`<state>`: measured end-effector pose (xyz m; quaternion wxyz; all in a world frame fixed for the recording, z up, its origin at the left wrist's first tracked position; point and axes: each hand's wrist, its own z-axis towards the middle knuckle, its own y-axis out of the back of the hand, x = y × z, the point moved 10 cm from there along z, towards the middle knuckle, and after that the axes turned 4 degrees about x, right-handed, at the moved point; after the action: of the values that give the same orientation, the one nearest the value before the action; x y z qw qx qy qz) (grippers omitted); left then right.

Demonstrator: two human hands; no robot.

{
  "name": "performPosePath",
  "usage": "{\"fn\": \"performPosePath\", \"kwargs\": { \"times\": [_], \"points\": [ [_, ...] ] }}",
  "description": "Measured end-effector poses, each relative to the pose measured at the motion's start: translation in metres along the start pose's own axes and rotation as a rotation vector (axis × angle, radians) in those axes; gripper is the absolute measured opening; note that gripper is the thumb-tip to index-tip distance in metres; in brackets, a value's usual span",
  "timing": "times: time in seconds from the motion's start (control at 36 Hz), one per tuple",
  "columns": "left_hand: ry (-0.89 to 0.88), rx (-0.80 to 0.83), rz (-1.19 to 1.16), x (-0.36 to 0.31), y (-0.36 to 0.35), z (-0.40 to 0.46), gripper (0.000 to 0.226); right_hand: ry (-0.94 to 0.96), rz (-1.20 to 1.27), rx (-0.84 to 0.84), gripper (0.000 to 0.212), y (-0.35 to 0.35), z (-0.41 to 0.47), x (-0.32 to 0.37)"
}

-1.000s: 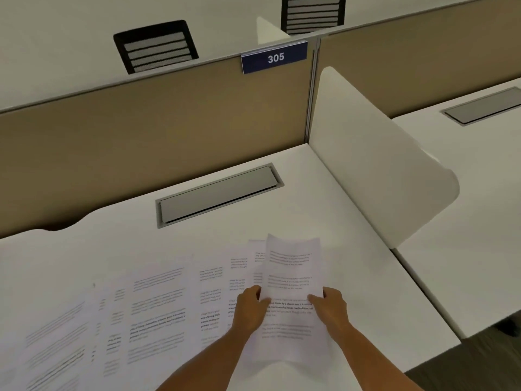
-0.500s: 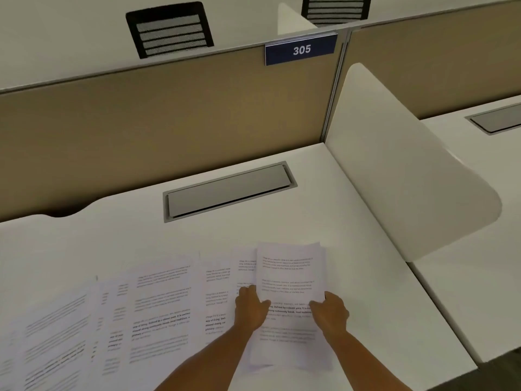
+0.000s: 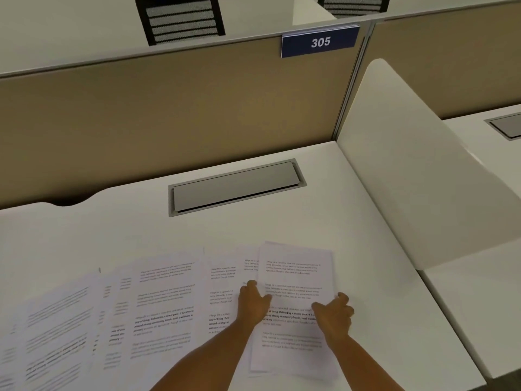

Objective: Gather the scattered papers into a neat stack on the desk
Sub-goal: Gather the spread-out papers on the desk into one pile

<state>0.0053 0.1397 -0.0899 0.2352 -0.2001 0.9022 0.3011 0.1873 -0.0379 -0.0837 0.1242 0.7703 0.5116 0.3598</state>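
At the right of the desk (image 3: 282, 227), I hold the small stack (image 3: 294, 280) flat, left hand (image 3: 253, 301) and right hand (image 3: 334, 313) each pinching a side edge. Step in hand: squaring the sheets gathered so far. Loose papers (image 3: 158, 303) lie fanned to the left; next I must draw the nearest one under or onto the stack. A second ago the stack was lifted and curled; now it rests on the desk.
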Motion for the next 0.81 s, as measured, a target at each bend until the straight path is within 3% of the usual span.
{"fn": "performPosePath", "kwargs": {
  "times": [0.19, 0.39, 0.56, 0.81],
  "points": [
    [0.010, -0.017, -0.069, 0.008, -0.004, 0.002, 0.054, -0.047, 0.036, 0.048, 0.076, -0.008, 0.010, -0.010],
    [0.018, -0.052, -0.091, 0.018, 0.002, 0.001, 0.033, -0.055, -0.098, 0.069, 0.063, -0.016, -0.006, -0.001],
    [0.120, -0.174, 0.132, 0.023, 0.027, -0.008, 0.055, -0.048, -0.121, 0.060, 0.076, -0.028, -0.015, 0.012],
    [0.137, -0.179, 0.036, 0.025, 0.036, -0.008, 0.058, 0.006, 0.112, 0.162, 0.074, -0.047, -0.019, 0.023]
  ]
}}
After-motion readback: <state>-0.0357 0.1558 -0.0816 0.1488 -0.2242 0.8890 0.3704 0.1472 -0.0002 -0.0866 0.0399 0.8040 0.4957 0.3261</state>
